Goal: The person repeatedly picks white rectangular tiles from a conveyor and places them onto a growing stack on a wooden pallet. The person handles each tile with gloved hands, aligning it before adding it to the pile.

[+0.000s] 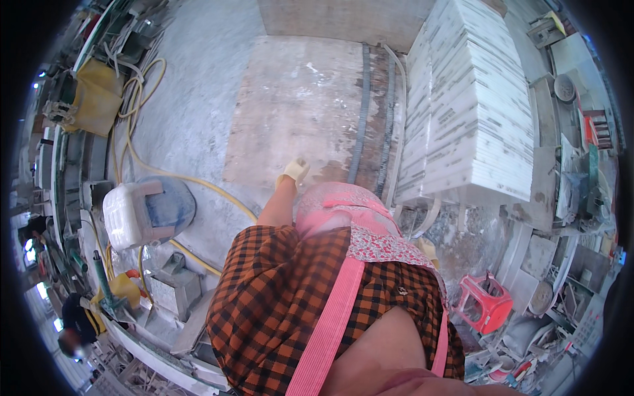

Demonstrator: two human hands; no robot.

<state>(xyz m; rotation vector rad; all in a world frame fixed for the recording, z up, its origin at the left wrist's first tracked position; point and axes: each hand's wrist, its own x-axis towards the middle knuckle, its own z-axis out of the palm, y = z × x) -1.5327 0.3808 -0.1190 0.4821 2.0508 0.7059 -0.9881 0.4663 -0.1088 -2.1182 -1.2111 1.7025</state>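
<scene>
My left hand (297, 170), in a cream glove, hangs in front of the pink apron (340, 206), over the near edge of a worn wooden board (297, 105). Its fingers look curled in, and nothing shows in them. Only a sliver of my right hand (426, 249) appears, also in a cream glove, at the apron's right side. The rest is hidden behind the apron, so its fingers cannot be made out. A pale hose or strap (429, 221) curves close by it. Ahead to the right stands a tall stack of white, grey-streaked slabs (456, 105).
A yellow hose (198, 181) runs along the floor on the left, past a white jug (125, 214) and a blue tub (173, 208). A red plastic stool (485, 303) is at the right. Grey strips (362, 112) lie beside the board. Another person (79, 323) is far left.
</scene>
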